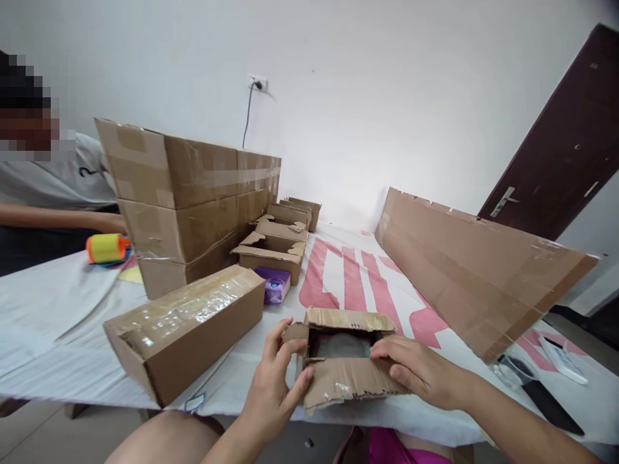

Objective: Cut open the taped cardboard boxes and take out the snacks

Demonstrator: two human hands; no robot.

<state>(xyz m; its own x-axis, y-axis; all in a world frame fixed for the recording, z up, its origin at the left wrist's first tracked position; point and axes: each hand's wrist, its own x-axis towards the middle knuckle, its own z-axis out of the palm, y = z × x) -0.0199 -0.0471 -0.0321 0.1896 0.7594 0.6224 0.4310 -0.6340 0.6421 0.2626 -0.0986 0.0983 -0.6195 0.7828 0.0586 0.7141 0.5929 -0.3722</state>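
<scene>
A small cardboard box (348, 380) sits at the table's front edge with its torn flaps spread. Through its opening, something clear and rounded (341, 346) shows inside; its kind I cannot make out. My left hand (279, 377) holds the box's left end, thumb on the front flap and fingers by the left flap. At the opposite end, my right hand (418, 368) grips the right edge, its fingertips over the opening's corner. A taped long carton (193, 328) lies to the left of my left hand. Behind it is a purple packet (275, 285).
Stacked taped cartons (193, 200) rise at left, beside a row of opened boxes (273, 254). A large cardboard sheet (474, 264) leans at right. Near it lie a black-handled tool (546, 396) and a white tube (563, 361). Another person's arm (62, 216) rests near a yellow-orange roll (105, 249).
</scene>
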